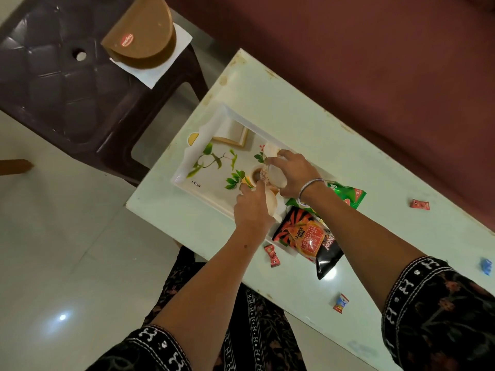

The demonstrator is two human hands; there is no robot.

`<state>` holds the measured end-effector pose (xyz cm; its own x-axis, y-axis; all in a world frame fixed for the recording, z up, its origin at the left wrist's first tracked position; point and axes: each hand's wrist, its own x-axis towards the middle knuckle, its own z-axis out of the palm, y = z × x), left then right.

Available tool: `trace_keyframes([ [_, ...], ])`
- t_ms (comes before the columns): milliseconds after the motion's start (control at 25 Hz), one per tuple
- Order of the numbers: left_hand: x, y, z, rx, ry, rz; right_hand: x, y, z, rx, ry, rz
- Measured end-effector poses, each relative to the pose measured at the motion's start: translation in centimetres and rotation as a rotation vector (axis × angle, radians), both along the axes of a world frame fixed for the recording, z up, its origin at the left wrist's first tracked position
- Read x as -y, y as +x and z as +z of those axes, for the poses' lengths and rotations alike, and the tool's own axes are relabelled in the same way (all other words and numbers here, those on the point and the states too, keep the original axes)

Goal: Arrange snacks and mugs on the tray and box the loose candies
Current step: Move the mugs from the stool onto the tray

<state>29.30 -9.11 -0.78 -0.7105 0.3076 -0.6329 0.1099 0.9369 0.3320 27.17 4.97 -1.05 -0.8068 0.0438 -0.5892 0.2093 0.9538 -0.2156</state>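
- Nearest us, loose wrapped candies lie scattered on the tabletop (294, 124): a blue-and-red candy (340, 303), a red candy (272, 255), a blue candy (486, 266) at the edge. We leave them for the boxing step.
- The black-and-orange snack packets (308, 238) and green packet (348, 195) overlap the tray's near end; we keep our wrists clear of them.
- Our left hand (251, 207) curls its fingers around one mug, probably at its rim; the view is blurred there.
- Our right hand (293, 174) wraps its fingers over the tilted mug (274, 175) above the floral tray (187, 167). We set it upright beside the other, not knocking them.
- Farther off, the brown candy box (142, 33) waits on the chair (53, 76).
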Motion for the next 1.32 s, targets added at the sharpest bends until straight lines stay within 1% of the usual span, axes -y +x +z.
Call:
trace_keyframes([
  [320, 0.0, 0.9, -0.3, -0.045, 0.009, -0.016, -0.1, 0.4, -0.2, -0.025, -0.017, 0.002],
  [520, 0.0, 0.6, 0.5, 0.025, 0.009, 0.024, -0.1, 1.1, 0.2, -0.011, -0.016, -0.014],
  [680, 1.4, -0.4, 2.0, 0.017, 0.071, 0.070, 0.3, 2.2, 1.1, -0.110, 0.037, -0.080],
  [840, 3.4, -2.0, 3.9, -0.074, 0.132, 0.129, 1.4, 2.6, 2.7, -0.197, 0.031, -0.184],
  [960, 5.6, -3.6, 5.8, -0.119, 0.214, 0.240, 2.8, 1.8, 4.9, -0.258, -0.040, -0.267],
  [1120, 9.8, -5.3, 8.5, -0.204, 0.341, 0.390, 5.9, -0.4, 8.2, -0.430, -0.213, -0.441],
  [1200, 11.9, -6.6, 9.7, -0.243, 0.392, 0.431, 7.8, -2.3, 9.8, -0.499, -0.286, -0.524],
  [1320, 14.7, -10.0, 11.5, -0.286, 0.440, 0.457, 11.3, -5.8, 11.8, -0.547, -0.433, -0.645],
])
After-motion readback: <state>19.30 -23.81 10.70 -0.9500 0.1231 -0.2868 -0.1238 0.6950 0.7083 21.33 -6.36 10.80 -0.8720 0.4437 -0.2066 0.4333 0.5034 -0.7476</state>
